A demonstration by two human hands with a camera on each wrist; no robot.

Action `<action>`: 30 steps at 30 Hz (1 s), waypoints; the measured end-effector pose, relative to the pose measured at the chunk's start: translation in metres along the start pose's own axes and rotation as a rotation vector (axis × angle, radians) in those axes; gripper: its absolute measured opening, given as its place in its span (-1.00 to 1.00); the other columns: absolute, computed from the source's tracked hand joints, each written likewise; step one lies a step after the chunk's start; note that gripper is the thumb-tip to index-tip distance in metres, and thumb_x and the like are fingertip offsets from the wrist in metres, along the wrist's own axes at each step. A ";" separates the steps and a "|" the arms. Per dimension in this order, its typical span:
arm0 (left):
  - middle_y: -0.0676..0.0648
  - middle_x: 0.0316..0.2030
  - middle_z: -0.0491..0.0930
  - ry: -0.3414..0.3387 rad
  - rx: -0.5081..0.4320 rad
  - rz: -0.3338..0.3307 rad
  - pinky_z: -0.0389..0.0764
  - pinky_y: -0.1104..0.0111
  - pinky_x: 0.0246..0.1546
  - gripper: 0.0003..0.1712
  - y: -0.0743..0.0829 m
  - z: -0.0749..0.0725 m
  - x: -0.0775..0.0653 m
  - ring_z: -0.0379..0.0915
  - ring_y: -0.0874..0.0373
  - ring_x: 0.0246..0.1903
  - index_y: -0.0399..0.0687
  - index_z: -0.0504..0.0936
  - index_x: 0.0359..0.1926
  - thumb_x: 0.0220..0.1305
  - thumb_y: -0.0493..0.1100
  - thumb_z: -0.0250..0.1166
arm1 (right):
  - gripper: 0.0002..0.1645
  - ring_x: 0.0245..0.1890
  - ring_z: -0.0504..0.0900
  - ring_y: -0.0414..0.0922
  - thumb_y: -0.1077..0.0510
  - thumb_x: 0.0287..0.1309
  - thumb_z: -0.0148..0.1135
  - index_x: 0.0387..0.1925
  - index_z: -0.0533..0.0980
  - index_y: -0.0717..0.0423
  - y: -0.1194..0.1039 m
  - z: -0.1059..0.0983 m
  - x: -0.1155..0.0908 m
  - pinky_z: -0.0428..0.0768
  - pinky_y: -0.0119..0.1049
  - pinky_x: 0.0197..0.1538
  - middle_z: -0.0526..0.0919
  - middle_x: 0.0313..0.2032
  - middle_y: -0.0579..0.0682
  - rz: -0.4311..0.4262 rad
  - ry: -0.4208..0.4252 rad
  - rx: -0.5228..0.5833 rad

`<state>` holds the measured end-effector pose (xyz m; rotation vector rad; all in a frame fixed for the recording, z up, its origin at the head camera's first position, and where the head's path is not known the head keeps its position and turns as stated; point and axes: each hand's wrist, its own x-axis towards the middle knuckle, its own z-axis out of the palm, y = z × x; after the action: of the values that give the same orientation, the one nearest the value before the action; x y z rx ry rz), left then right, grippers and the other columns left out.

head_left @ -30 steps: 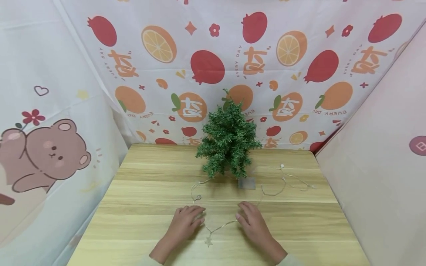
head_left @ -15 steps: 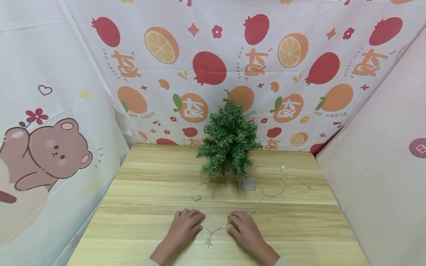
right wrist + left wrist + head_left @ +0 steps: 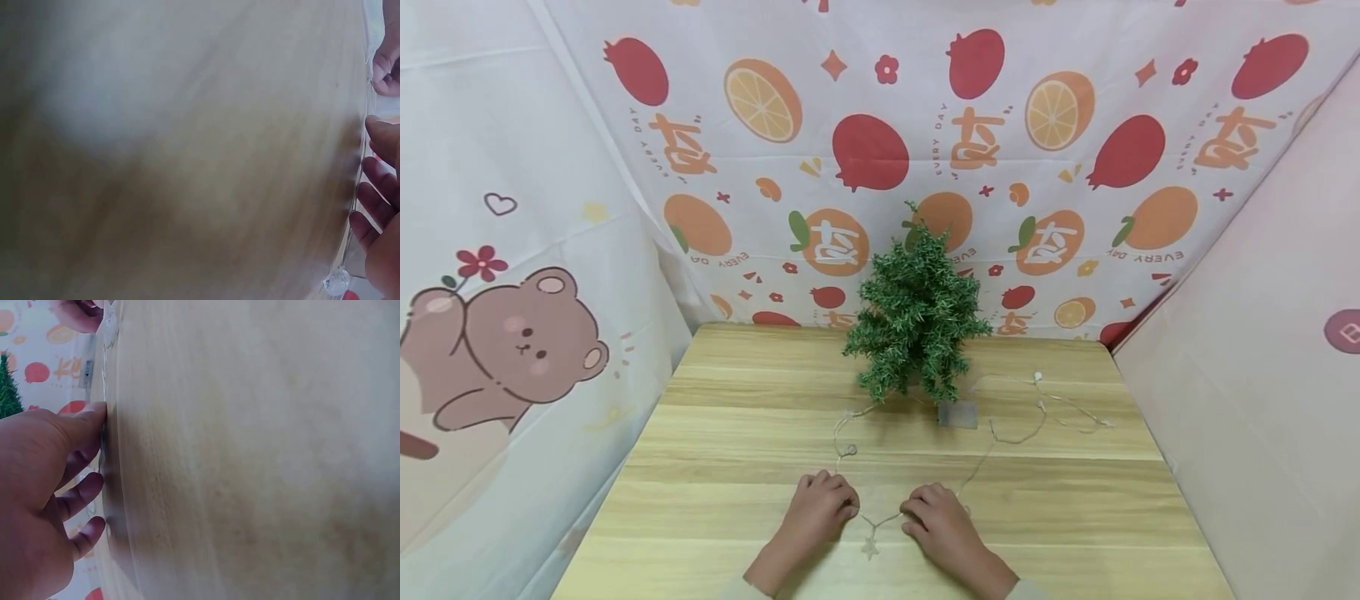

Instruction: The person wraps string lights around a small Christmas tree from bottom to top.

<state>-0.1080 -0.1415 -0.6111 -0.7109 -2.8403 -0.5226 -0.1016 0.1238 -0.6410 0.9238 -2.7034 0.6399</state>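
Observation:
In the head view a thin string of fairy lights [image 3: 887,522] runs in a loose line over the wooden table, with a pale star [image 3: 869,547] hanging from it between my hands. To the star's left, my left hand [image 3: 816,508] pinches the wire at thumb and fingertips. My right hand [image 3: 942,525] has its thumb and fingers bent at the wire on the other side, close to the star. The right wrist view shows a clear round piece [image 3: 337,282] on the strand below the fingers. Beneath the palms the wire is hidden.
A small green artificial tree [image 3: 921,317] stands at the back of the table [image 3: 715,433], a flat grey square [image 3: 958,414] by its foot. More of the strand, with a small white piece [image 3: 1037,377], lies to the right. Patterned cloth [image 3: 868,50] hangs behind and at both sides.
My right hand has slid left and toward me along the wire, nearer the star, leaving more strand visible behind it. The left hand has shifted slightly, its fingers drawn in more.

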 end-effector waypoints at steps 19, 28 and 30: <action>0.28 -0.38 0.63 0.052 -0.052 0.066 0.25 0.35 -0.19 -0.90 0.031 -0.008 0.013 0.21 0.37 -0.37 0.22 0.64 -0.36 0.17 0.00 0.42 | -0.79 -0.06 0.50 -0.33 -0.13 0.43 0.17 -0.12 0.67 -0.25 -0.023 -0.009 0.011 0.43 -0.25 0.06 0.63 -0.18 -0.43 0.159 -0.092 0.249; 0.31 -0.38 0.64 0.107 -0.103 0.074 0.27 0.37 -0.19 -0.89 0.038 -0.004 0.017 0.23 0.39 -0.36 0.23 0.63 -0.32 0.16 -0.03 0.43 | -0.87 -0.19 0.48 -0.41 -0.05 0.37 0.26 -0.20 0.69 -0.20 -0.022 -0.016 0.010 0.44 -0.35 -0.03 0.60 -0.29 -0.46 0.149 -0.080 0.324; 0.31 -0.36 0.65 0.104 -0.116 0.080 0.26 0.37 -0.20 -0.89 0.038 -0.004 0.018 0.23 0.40 -0.35 0.24 0.64 -0.31 0.18 -0.02 0.43 | -0.93 -0.22 0.46 -0.42 0.01 0.34 0.30 -0.24 0.68 -0.17 -0.023 -0.020 0.012 0.44 -0.37 -0.06 0.59 -0.32 -0.45 0.163 -0.072 0.350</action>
<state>-0.1051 -0.1044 -0.5915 -0.7889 -2.6916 -0.6948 -0.0953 0.1112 -0.6116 0.8156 -2.8024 1.1633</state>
